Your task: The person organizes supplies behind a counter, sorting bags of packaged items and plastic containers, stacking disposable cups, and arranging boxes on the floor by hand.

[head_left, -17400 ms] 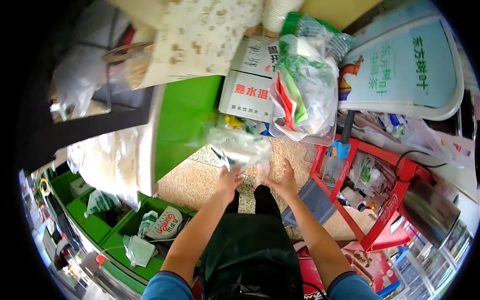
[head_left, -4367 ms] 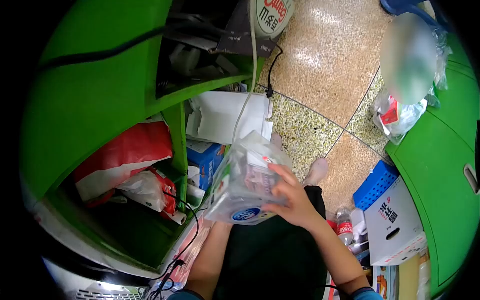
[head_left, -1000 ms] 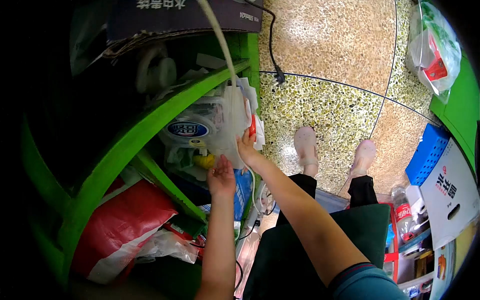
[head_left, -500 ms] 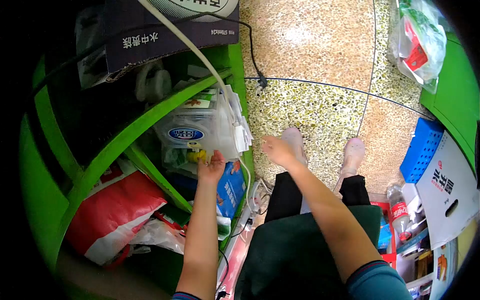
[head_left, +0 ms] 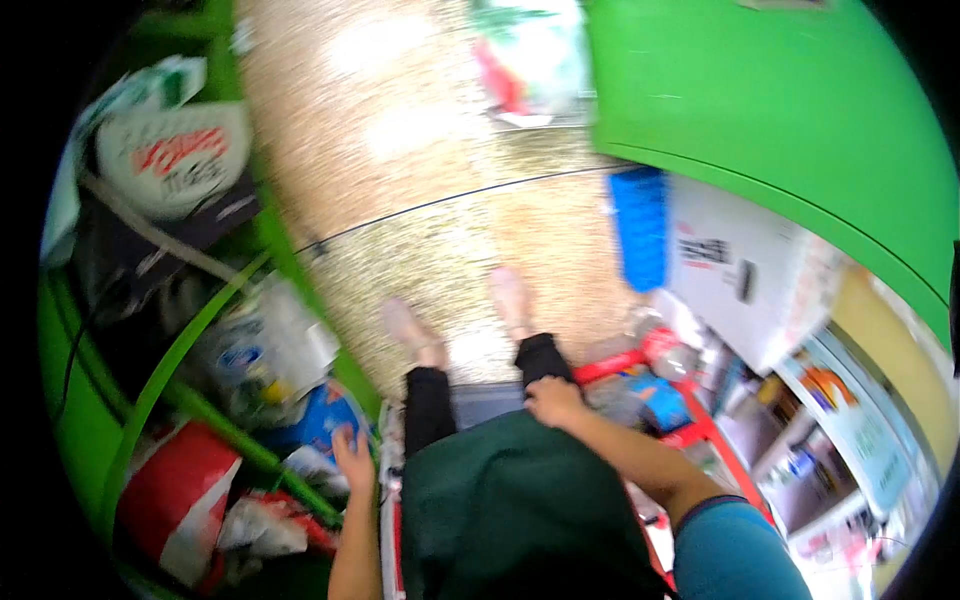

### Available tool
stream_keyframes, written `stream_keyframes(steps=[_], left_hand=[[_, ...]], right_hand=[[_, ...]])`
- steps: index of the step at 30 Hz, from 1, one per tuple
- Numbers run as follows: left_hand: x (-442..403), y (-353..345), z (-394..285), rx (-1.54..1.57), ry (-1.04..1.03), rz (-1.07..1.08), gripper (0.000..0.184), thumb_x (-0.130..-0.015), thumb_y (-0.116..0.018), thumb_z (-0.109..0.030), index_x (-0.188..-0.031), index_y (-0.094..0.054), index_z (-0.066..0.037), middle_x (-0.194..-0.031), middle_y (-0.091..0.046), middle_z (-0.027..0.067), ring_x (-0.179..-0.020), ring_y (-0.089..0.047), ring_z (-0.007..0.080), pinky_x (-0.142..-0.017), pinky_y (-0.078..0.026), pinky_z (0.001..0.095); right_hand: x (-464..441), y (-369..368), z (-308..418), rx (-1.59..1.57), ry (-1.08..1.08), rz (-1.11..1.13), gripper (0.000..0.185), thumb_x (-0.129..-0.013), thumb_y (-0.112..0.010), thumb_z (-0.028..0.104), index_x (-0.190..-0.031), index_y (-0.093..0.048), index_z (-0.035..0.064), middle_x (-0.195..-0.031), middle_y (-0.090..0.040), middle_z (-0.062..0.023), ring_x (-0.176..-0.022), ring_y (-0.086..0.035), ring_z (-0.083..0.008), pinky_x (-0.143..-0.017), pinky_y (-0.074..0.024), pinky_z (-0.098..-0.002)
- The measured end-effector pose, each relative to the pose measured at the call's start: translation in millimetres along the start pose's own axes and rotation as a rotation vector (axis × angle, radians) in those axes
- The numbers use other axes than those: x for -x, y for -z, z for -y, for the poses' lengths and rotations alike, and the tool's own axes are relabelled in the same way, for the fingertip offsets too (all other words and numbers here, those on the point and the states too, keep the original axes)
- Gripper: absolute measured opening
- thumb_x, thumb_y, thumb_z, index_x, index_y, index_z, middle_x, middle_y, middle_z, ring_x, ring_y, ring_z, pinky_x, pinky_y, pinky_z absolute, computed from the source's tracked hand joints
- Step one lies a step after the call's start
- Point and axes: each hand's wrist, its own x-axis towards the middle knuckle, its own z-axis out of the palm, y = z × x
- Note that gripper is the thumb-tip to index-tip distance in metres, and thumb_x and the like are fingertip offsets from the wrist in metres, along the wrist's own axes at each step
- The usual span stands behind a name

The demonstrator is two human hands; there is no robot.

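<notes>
My left hand point(head_left: 352, 458) is at the right edge of the green shelf unit point(head_left: 290, 250), beside a blue box point(head_left: 318, 420), its fingers apart with nothing in them. Above and left of it, a clear plastic container point(head_left: 240, 355) with a blue label sits in a shelf compartment. My right hand point(head_left: 553, 402) is over my dark trouser leg, at the edge of the dark green apron point(head_left: 510, 500). Its fingers look curled, but motion blur hides whether they hold anything.
A red and white bag point(head_left: 175, 490) lies in the lower left compartment. On the right are a blue basket point(head_left: 640, 225), a white carton point(head_left: 735, 265), a plastic bottle point(head_left: 668, 350) and a red rack point(head_left: 705, 430). A filled plastic bag point(head_left: 535, 60) is at the top.
The view has swung right. My right hand has drawn back from near the shelf to the apron edge. My left hand has moved away from the container, which stays on the shelf.
</notes>
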Motion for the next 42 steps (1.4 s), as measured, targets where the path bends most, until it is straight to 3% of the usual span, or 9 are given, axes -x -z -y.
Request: stream_keyframes(steps=[2,5,12,15,34,37,39,40,42], left_hand=[[73,-2,-1,-0.106,-0.064,0.347,0.040,-0.073,-0.054,-0.013,-0.109,-0.044,0.002,-0.106,-0.047,0.0196,-0.100,-0.043,0.0324,-0.088,-0.031,0.0359],[131,30,-77,-0.245,0.317,0.503,0.076,-0.071,-0.059,-0.031,-0.128,-0.016,-0.005,-0.126,-0.027,0.0224,-0.110,-0.034,0.0366,-0.093,-0.027,0.0371],[148,59,-130,-0.754,0.087,0.729,0.106,-0.058,-0.069,-0.042,-0.131,0.003,-0.011,-0.128,-0.010,0.0302,-0.104,-0.037,0.0437,-0.083,-0.039,0.0389],[132,43,-150,-1.092,0.204,0.804,0.113,-0.056,-0.067,-0.052,-0.131,0.009,-0.015,-0.129,-0.011,0.0295,-0.097,-0.049,0.0342,-0.076,-0.044,0.0315],[132,68,-95,-0.816,-0.042,0.606,0.078,-0.073,-0.052,-0.047,-0.131,-0.014,-0.010,-0.130,-0.023,0.0220,-0.084,-0.055,0.0300,-0.070,-0.045,0.0349],[125,77,-81,-0.857,-0.239,0.582,0.056,-0.077,-0.049,-0.039,-0.121,-0.036,-0.006,-0.127,-0.030,0.0188,-0.083,-0.055,0.0297,-0.069,-0.045,0.0362],[121,89,-72,-0.906,-0.498,0.616,0.034,-0.079,-0.046,-0.032,-0.099,-0.054,-0.006,-0.113,-0.046,0.0156,-0.083,-0.056,0.0286,-0.070,-0.045,0.0369],[117,87,-68,-0.913,-0.356,0.602,0.026,-0.078,-0.044,-0.028,-0.082,-0.060,-0.008,-0.093,-0.056,0.0114,-0.084,-0.056,0.0269,-0.070,-0.045,0.0372],[114,96,-65,-0.968,-0.483,0.550,0.026,-0.078,-0.043,-0.027,-0.080,-0.061,-0.009,-0.083,-0.059,0.0117,-0.082,-0.056,0.0267,-0.070,-0.045,0.0362]], right_hand=[[61,-24,-18,0.032,0.069,-0.182,0.038,-0.074,-0.050,0.035,-0.106,-0.051,0.0152,-0.118,-0.040,-0.0118,-0.112,-0.033,-0.0307,-0.079,-0.0372,-0.0519],[150,-44,-4,-0.213,0.023,-0.259,0.050,-0.072,-0.053,0.038,-0.117,-0.041,0.0193,-0.130,-0.020,-0.0128,-0.117,-0.021,-0.0384,-0.078,-0.0344,-0.0586],[213,-62,20,-0.063,-0.041,-0.387,0.058,-0.069,-0.057,0.038,-0.121,-0.036,0.0245,-0.132,-0.012,-0.0175,-0.113,-0.020,-0.0480,-0.076,-0.0354,-0.0600],[206,-63,19,-0.057,-0.046,-0.441,0.057,-0.069,-0.057,0.040,-0.120,-0.038,0.0253,-0.132,-0.014,-0.0172,-0.111,-0.024,-0.0473,-0.074,-0.0369,-0.0588],[230,-78,29,0.052,-0.125,-0.525,0.061,-0.070,-0.053,0.045,-0.123,-0.035,0.0211,-0.130,-0.025,-0.0168,-0.101,-0.039,-0.0431,-0.075,-0.0424,-0.0468],[249,-95,28,0.053,-0.135,-0.608,0.062,-0.071,-0.051,0.047,-0.123,-0.034,0.0180,-0.128,-0.027,-0.0166,-0.099,-0.042,-0.0427,-0.076,-0.0422,-0.0454],[270,-105,28,0.018,-0.130,-0.665,0.062,-0.072,-0.050,0.048,-0.123,-0.034,0.0167,-0.128,-0.028,-0.0162,-0.099,-0.042,-0.0424,-0.076,-0.0420,-0.0452],[280,-109,27,-0.069,-0.134,-0.612,0.061,-0.072,-0.049,0.048,-0.122,-0.035,0.0169,-0.128,-0.028,-0.0154,-0.099,-0.043,-0.0417,-0.077,-0.0417,-0.0451],[300,-119,24,-0.215,-0.148,-0.531,0.058,-0.073,-0.047,0.050,-0.120,-0.037,0.0185,-0.128,-0.029,-0.0138,-0.099,-0.043,-0.0404,-0.078,-0.0411,-0.0449]])
